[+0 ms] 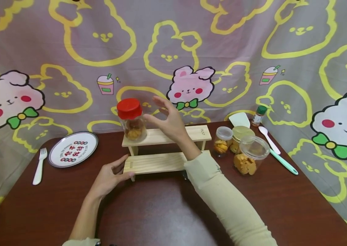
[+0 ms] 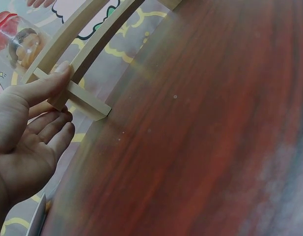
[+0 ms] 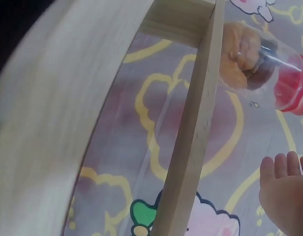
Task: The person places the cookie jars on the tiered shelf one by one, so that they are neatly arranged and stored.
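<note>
A two-step wooden shelf stands in the middle of the table. At the left end of its lower step, my left hand grips the board, the thumb on top and a finger beneath; the other fingers hang loose in the left wrist view. On the left end of the upper step is a clear jar with a red lid, with brown-orange pieces inside. My right hand hovers over the upper step, just right of that jar. Its fingers are spread, and the right wrist view shows a gap between hand and jar.
A white plate and fork lie at the left. Right of the shelf are a small jar, a gold-lidded jar, a wide jar, a green-capped bottle, a spoon and a spatula.
</note>
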{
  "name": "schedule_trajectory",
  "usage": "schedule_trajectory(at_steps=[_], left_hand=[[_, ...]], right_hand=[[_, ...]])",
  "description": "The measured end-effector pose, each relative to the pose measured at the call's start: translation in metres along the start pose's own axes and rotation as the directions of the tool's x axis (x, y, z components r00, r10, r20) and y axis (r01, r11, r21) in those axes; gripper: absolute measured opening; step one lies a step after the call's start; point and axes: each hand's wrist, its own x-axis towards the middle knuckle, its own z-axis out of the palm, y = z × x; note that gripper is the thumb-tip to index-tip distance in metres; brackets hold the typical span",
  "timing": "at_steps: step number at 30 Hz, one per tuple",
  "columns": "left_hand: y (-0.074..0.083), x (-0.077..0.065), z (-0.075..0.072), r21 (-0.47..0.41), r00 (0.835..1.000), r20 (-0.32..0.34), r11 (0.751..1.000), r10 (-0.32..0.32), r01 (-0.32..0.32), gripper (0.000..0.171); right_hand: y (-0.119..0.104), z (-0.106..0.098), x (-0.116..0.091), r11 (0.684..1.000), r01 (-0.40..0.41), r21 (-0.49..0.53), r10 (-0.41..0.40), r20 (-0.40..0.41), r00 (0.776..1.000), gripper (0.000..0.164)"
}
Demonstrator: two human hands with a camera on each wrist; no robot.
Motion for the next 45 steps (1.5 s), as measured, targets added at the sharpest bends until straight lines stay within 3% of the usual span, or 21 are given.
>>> schedule_trajectory(at_steps=[10, 18, 34, 45], left_hand=[[-0.002, 0.0, 0.0, 0.0, 1.0, 0.0, 1.0, 0.01, -0.01, 0.08], [-0.001, 0.0, -0.001, 0.015, 1.0, -0.003, 1.0, 0.016, -0.016, 0.081], [-0.003, 0.0, -0.001, 0.015, 1.0, -0.007, 1.0, 0.019, -0.019, 0.081], [-0.004, 0.0, 0.001, 0.018, 1.0, -0.006, 1.0, 0.023, -0.023, 0.081]], right_hand=[[0.003, -0.028, -0.026, 0.997, 0.01, -0.075, -0.009, 0.01, 1.0, 0.064], [0.005, -0.047, -0.038, 0.994, -0.039, -0.103, 0.04, 0.012, 0.999, 0.064], [0.018, -0.082, -0.063, 0.989, -0.047, -0.143, 0.041, -0.046, 0.998, 0.061], [0.005, -0.115, -0.075, 0.971, -0.04, -0.237, 0.028, -0.053, 0.998, 0.057]])
